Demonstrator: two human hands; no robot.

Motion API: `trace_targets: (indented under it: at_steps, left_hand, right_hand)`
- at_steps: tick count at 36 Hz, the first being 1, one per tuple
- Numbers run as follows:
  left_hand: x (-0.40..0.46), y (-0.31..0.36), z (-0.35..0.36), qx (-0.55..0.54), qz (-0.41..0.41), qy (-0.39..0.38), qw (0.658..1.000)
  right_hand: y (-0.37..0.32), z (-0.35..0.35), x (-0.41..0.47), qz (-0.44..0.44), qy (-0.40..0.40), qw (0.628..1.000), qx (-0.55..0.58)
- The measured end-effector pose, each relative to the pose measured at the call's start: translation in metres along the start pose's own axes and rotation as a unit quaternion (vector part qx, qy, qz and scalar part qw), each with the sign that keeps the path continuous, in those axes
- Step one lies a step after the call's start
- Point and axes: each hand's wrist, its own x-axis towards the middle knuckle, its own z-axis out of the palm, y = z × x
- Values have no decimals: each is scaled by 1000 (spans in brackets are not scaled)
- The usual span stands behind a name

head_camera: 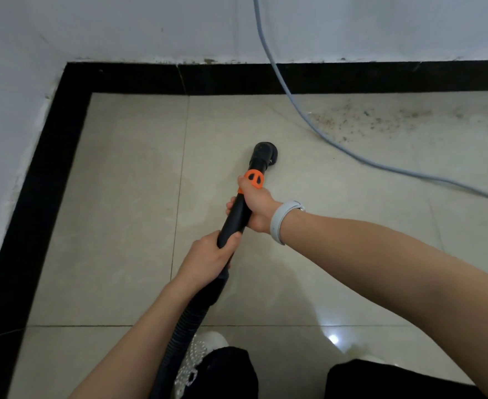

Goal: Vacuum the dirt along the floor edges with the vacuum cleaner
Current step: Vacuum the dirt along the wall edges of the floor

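Plainly, largest first:
Floor: pale glossy tiles (127, 197) lie under both hands, with a black border strip (237, 79) running along the white wall (122, 27) well beyond the fingertips and down the left side.
Dirt: a scatter of brown specks (369, 119) sits by the far border, up and to the right of the right hand's fingers, well apart from them.
Cable: a grey-blue cord (294, 105) drops from the wall and trails across the tiles, passing between the dirt patch and the right fingers.
Vacuum wand: the black tube (238, 214) slants from lower left to upper right through both grips; its ribbed hose (185, 321) runs back below the left wrist.
Nozzle: the round black head (265, 152) rests at the floor just past the right fingers, short of the dirt.
Right hand: the right hand (255, 207) is curled tight round the wand, thumb by the orange collar (254, 178); a pale wristband (283, 220) circles the wrist.
Left hand: the left hand (208, 254) wraps closed round the wand's lower end, just behind the right fingers.
Shoe: a white knitted shoe (199, 352) shows below the left forearm.
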Motion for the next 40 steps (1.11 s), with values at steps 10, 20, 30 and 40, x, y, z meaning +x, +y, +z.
trace_targets:
  at_steps: [10, 20, 30, 40]
  left_hand:
    - [16, 29, 17, 33, 37, -54, 997]
    - [44, 71, 46, 83, 83, -124, 985]
    - [45, 83, 68, 136, 107, -171, 970]
    - [50, 104, 73, 171, 114, -164, 965]
  right_hand:
    - [-17, -43, 0, -7, 36, 998, 58]
    - [-42, -99, -1, -45, 96, 988, 112]
    - [-34, -136, -7, -53, 157, 972, 168]
    - [-48, -149, -11, -54, 145, 968, 198]
